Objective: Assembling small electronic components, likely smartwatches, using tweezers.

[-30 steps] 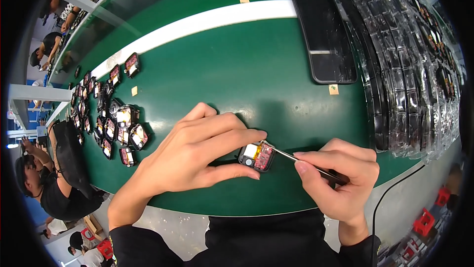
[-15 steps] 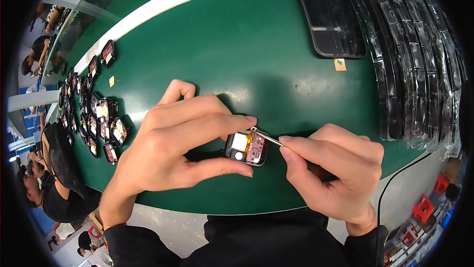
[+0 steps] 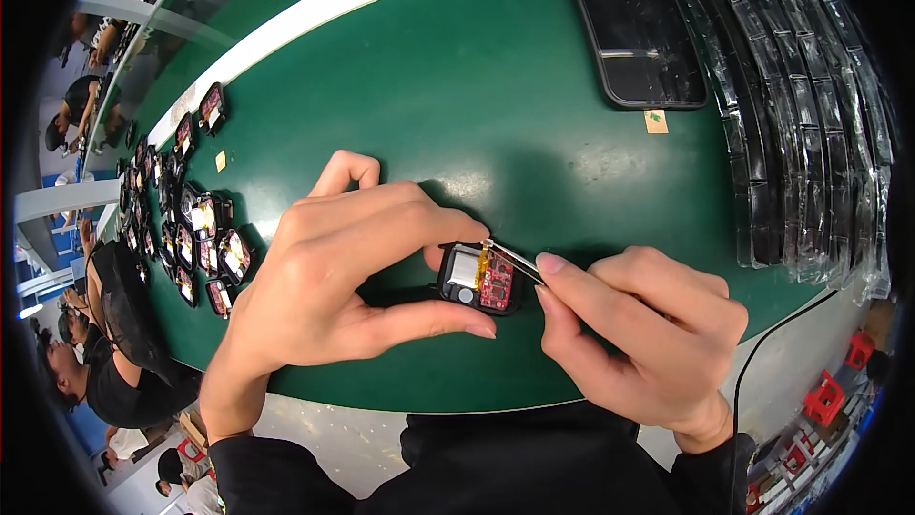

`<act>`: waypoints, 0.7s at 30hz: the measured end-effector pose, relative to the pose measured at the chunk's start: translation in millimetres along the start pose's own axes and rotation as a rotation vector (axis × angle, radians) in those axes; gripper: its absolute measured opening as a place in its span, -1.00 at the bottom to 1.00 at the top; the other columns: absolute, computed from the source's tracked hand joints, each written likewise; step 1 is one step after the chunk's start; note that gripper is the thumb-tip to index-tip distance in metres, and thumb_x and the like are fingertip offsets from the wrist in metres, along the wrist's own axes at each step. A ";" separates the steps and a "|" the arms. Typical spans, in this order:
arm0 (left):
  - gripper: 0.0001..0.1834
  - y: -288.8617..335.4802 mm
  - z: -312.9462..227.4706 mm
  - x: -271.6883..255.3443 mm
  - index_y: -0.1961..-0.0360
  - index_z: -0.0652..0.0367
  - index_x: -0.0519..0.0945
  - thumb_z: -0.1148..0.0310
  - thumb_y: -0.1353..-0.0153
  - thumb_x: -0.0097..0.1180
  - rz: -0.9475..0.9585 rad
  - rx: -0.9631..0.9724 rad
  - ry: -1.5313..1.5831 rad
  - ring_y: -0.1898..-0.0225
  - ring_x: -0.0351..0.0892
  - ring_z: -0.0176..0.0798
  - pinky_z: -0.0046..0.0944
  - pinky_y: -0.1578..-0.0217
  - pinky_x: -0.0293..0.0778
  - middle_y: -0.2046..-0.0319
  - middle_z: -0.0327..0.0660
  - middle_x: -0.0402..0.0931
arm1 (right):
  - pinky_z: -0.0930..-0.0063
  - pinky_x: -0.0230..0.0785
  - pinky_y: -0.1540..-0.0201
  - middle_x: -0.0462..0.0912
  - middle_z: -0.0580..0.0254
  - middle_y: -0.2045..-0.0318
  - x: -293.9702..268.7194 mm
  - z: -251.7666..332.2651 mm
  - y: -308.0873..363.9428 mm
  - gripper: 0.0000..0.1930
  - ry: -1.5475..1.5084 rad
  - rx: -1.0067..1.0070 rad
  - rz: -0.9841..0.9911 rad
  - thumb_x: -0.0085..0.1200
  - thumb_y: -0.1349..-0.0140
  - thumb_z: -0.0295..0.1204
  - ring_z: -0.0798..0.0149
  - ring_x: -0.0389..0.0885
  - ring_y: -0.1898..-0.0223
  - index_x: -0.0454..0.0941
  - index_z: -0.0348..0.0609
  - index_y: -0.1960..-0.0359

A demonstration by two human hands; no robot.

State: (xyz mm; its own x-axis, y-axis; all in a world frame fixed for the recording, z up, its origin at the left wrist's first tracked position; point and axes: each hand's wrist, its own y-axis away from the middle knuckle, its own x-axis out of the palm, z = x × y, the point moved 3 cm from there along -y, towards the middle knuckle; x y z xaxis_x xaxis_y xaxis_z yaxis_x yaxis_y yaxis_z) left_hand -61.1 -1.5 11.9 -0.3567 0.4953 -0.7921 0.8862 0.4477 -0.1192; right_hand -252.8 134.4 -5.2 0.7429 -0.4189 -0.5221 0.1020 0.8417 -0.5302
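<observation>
Head view, as I watch from the room: a small open gadget (image 3: 481, 279) sits between two bare hands over the green table (image 3: 410, 96), well to the near side of the black panel (image 3: 656, 81) and left of it; I can't tell whether it touches the tabletop; its black case shows a silver block, a round grey disc, a yellow strip and a red board.

Left hand (image 3: 348, 262), further left of the panel, is closed around the gadget, forefinger at its far edge and thumb along its near one; right hand (image 3: 648, 334), straight down the near side from the panel, has thumb and forefinger pinched together on a thin metal tool (image 3: 515, 259), whose tip meets the gadget's far edge by the left forefinger.

Far to the panel's left lies a crowd of similar gadgets (image 3: 235, 253); just right of the panel stand clear plastic trays (image 3: 810, 115); a tan square (image 3: 656, 122) touches the panel's near edge; a co-worker in black (image 3: 133, 363) sits well left of the panel, beyond the table.
</observation>
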 end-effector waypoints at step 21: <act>-0.26 -2.2 12.4 -8.4 0.09 0.14 0.89 -0.19 0.21 0.67 0.145 0.114 0.129 0.34 0.65 -0.35 -0.19 0.18 0.09 0.28 -0.30 0.85 | 0.47 0.27 0.64 0.59 0.26 0.56 -4.9 -4.5 -4.6 -0.71 -0.211 0.129 0.129 0.45 0.05 -0.80 0.35 0.53 0.66 0.82 -0.40 0.22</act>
State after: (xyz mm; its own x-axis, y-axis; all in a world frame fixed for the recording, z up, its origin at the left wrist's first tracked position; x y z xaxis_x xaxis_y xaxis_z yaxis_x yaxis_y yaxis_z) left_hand -56.3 -15.9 11.3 -0.2516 0.6425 -0.7238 0.9560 0.2816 -0.0824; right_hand -259.9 131.1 -3.2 0.8750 -0.2371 -0.4221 0.0715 0.9256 -0.3718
